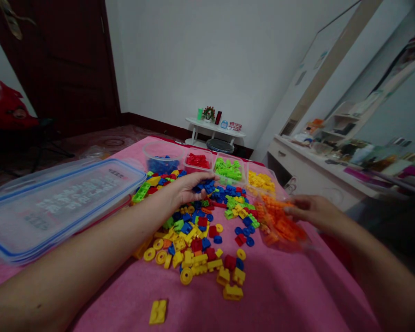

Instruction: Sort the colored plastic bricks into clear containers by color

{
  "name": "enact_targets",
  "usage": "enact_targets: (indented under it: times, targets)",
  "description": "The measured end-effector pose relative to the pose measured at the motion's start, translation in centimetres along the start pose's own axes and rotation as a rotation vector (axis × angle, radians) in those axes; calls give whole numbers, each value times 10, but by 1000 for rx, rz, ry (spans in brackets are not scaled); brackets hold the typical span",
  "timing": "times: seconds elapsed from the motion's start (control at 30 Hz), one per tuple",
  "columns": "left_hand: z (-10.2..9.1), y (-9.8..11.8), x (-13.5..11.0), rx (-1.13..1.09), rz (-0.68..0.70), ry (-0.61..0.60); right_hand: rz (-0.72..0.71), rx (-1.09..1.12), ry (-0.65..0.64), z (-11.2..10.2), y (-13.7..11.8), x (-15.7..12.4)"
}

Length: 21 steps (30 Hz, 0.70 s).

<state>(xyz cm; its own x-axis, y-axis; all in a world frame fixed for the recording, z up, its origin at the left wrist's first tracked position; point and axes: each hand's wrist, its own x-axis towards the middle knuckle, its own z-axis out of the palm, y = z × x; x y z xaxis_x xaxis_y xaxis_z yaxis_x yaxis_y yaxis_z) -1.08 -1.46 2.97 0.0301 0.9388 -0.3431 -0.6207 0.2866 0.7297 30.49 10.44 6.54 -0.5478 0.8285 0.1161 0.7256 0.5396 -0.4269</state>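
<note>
My left hand is above the middle of a mixed pile, fingers curled round several blue building bricks. Over at the right, my right hand reaches to a clear container of orange building bricks, its fingertips closed on an orange brick at the upper edge. Red, yellow, green and blue building bricks lie loose between and below my hands. Behind the pile stand clear tubs: a round one with blue bricks, then red bricks, green bricks and yellow bricks.
Clear lids with blue rims lie stacked at the left of the pink-covered table. One yellow brick sits apart near the front. Beyond are a low white shelf, a dark door and a cluttered white dresser.
</note>
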Motion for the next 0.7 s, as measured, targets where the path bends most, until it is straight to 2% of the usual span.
enact_targets:
  times: [0.07,0.13,0.23,0.33,0.47,0.6,0.7]
  targets:
    - [0,0,0,4,5,9,82,180,-45,-6,1,-1]
    - [1,0,0,2,-1,9,102,199,0,-8,5,0]
    - [2,1,-2,-7,-6,-3,73,-68,119,-4,12,1]
    - [3,2,-3,-3,8,-5,57,-299,156,3,16,-3]
    - [3,2,-3,1,2,0,1,-372,110,17,13,-7]
    - [4,3,-4,-21,-20,-21,-165,-406,81,29,13,-7]
    - [4,3,-5,-10,-7,-14,-181,-400,133,34,15,-9]
